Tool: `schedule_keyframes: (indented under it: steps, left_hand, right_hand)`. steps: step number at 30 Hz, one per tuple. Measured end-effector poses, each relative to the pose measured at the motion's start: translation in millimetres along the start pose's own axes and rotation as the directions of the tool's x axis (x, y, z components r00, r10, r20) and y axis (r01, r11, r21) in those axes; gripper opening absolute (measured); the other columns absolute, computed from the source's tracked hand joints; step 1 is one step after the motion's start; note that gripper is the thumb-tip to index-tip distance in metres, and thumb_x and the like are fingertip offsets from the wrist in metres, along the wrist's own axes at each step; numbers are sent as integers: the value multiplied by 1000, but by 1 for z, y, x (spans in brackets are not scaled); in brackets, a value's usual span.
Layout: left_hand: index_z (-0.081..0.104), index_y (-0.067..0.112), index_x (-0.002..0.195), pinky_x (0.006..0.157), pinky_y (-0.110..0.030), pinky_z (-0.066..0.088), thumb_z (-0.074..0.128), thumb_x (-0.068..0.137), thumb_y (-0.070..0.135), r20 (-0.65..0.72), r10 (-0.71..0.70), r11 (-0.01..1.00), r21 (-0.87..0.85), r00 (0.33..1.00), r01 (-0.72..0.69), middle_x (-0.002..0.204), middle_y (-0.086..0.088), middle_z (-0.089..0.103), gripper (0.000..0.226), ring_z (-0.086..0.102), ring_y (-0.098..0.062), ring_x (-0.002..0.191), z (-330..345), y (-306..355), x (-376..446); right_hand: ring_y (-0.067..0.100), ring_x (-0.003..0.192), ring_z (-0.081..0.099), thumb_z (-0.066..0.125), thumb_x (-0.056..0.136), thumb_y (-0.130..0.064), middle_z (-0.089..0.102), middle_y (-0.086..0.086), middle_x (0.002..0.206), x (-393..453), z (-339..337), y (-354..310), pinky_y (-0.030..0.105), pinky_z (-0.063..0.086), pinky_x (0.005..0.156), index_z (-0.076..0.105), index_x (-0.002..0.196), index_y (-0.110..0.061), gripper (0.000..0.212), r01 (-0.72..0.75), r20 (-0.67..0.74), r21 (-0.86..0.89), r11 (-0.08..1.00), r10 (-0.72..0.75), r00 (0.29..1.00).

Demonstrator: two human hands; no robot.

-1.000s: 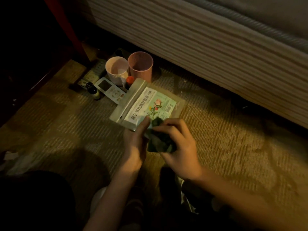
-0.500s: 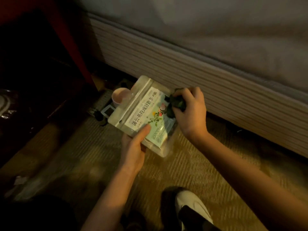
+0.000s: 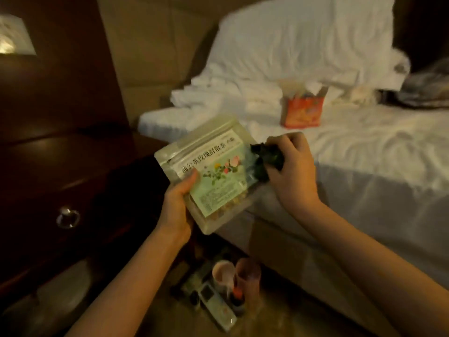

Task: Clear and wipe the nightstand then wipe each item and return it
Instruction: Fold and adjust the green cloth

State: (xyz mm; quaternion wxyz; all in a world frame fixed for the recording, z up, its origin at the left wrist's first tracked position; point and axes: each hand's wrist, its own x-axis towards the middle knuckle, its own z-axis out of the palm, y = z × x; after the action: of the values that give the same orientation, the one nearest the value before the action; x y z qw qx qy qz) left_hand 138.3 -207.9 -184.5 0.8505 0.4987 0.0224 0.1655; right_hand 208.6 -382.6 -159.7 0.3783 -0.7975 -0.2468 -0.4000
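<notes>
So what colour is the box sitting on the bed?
Orange box, seen in the head view.

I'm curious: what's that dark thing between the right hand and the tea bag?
In the head view, a crumpled dark cloth, gripped by the right hand, sits against the tea pouch.

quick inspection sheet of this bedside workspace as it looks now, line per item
surface: dark wood nightstand at left, top reflects light; nothing seen on the part in view
job's things: tea pouch held up beside the bed; dark cloth at its right edge
clutter: on the floor, two cups, a remote and small bottles, blurred
grippers: left hand grips the pouch's lower left; right hand holds the bunched cloth
cables: nothing seen
surroundings: bed with rumpled white sheets, orange tissue box on it; nightstand drawer knob
</notes>
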Motion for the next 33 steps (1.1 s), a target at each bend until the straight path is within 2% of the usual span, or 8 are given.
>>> schedule_keyframes:
  steps: [3,6,9,14,17,22,28,33]
  left_hand:
    - [66,16,100,74,-41,56,49,91,18,9,-34,998,-59,999,34,91,-5,75,20,71,-25,85,21,25,12]
    - [65,15,101,61,-36,58,47,95,16,-31,-59,996,-62,998,57,81,-5,75,19,72,-22,71,34,22,15]
    - [64,10,111,75,-49,57,52,92,17,-98,-74,996,-66,992,68,91,-13,74,23,72,-29,80,33,7,12]
    - [61,3,119,94,-51,50,63,86,20,-222,-17,999,-34,975,9,112,-22,66,38,65,-37,102,25,-3,16]
    - [64,5,117,92,-47,52,67,83,22,-190,8,1000,-6,982,-9,109,-18,69,38,67,-33,100,24,-1,17]
    - [69,17,98,63,-25,57,69,83,14,-137,131,973,205,982,-101,85,0,74,16,72,-14,77,24,3,9]
    - [70,21,87,63,-26,57,71,80,16,67,160,876,451,985,-173,83,0,75,8,72,-14,77,25,0,1]
    - [65,29,91,76,-40,56,70,55,50,159,203,523,817,966,-244,89,7,70,42,67,-17,88,26,-13,5]
  right_hand:
    - [31,97,52,67,68,5,52,14,105,25,-4,-12,21,32,73,63,100,-5,33,-60,-97,11,998,60,993]
    - [33,99,51,70,62,9,52,15,105,12,4,-18,32,41,79,64,99,-7,41,-106,-145,-51,993,97,985]
    - [32,99,50,72,57,11,53,13,103,-17,13,-18,40,47,79,65,99,-8,47,-96,-84,-81,992,89,992]
    - [19,97,49,71,57,-3,51,4,106,-63,31,-46,24,44,74,56,104,-17,51,257,163,24,966,-258,952]
    - [21,93,49,73,64,-10,50,6,106,-61,33,-40,30,48,67,55,104,-12,44,452,162,46,891,-453,877]
    - [28,96,54,64,64,-5,53,11,103,-34,26,-13,37,52,74,64,99,-6,36,158,6,34,987,-158,987]
    - [16,91,59,72,76,0,60,0,97,-6,6,5,9,43,77,67,94,-12,22,-184,-113,236,954,215,970]
    - [8,93,61,72,76,-17,66,-3,94,-17,8,-41,26,50,82,66,91,-24,17,-136,45,454,880,130,990]
